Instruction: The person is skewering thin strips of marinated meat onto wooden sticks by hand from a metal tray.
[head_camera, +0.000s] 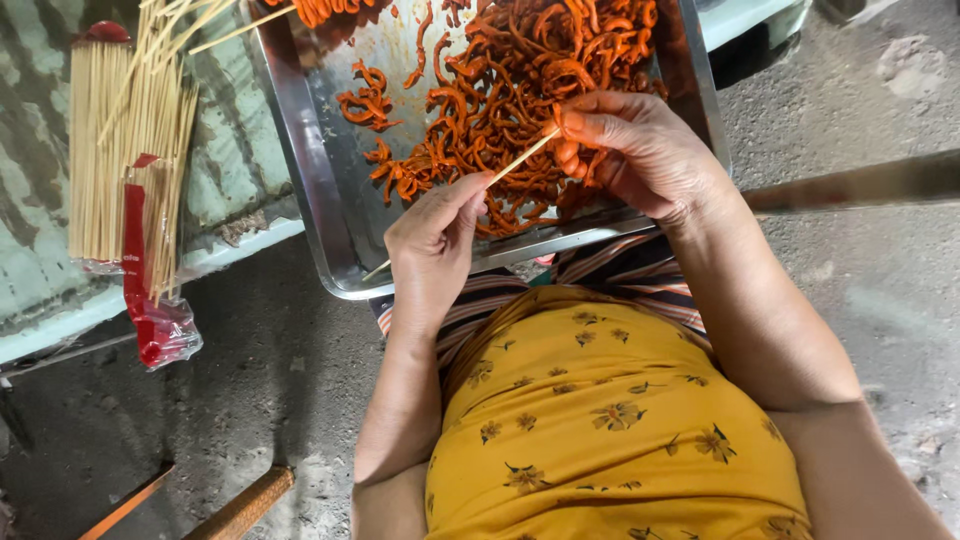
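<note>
You are in a rough, informal food-preparation spot, seemingly outdoors or in a yard rather than a fitted kitchen. You sit low over bare, dusty concrete ground (880, 260). A large steel tray (300, 150) of orange marinated meat strips (520, 70) rests before your knees. Beside it, bundles of bamboo skewers (110, 150) in torn plastic wrap lie on a worn, pale green painted board (230, 170).

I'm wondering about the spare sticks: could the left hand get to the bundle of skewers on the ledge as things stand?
Probably yes: the left hand holds a skewer, but nothing lies between it and the bundle of skewers at the left.
</note>
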